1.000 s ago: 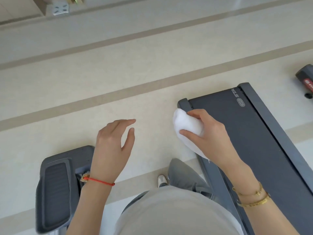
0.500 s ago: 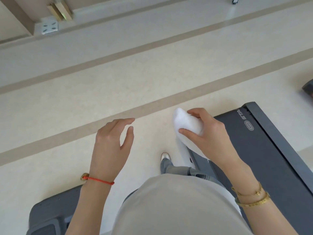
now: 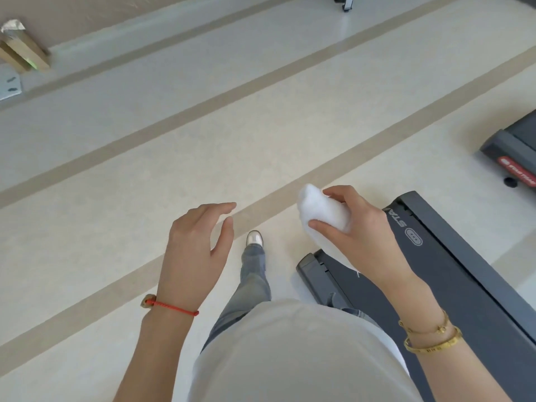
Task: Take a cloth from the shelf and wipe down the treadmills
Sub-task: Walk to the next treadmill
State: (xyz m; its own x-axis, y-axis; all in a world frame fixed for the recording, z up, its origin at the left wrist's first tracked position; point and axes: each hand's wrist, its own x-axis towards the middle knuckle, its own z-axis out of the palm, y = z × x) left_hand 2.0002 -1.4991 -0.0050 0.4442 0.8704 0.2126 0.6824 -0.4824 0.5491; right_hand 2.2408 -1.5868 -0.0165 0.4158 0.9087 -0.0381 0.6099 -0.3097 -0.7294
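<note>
My right hand [image 3: 362, 233] is shut on a bunched white cloth [image 3: 319, 211], held in the air above the floor just off the rear end of a dark grey treadmill [image 3: 452, 274]. The treadmill's belt runs from the lower right up toward the middle. My left hand [image 3: 197, 245] hovers open, fingers slightly curled, holding nothing, over the pale floor to the left of my leg. A second treadmill [image 3: 513, 152] with a red label shows at the right edge.
Pale floor [image 3: 203, 155] with tan stripes fills most of the view. My leg and shoe [image 3: 254, 238] step forward between my hands. A wall base with a socket plate [image 3: 10, 85] and cardboard pieces [image 3: 26, 53] sits far left. A machine foot [image 3: 345, 2] stands at top.
I have walked forward past the treadmill's rear end. The grey pedal machine at lower left has dropped out of view, and a second treadmill has come in at the right. Both hands keep their pose.
</note>
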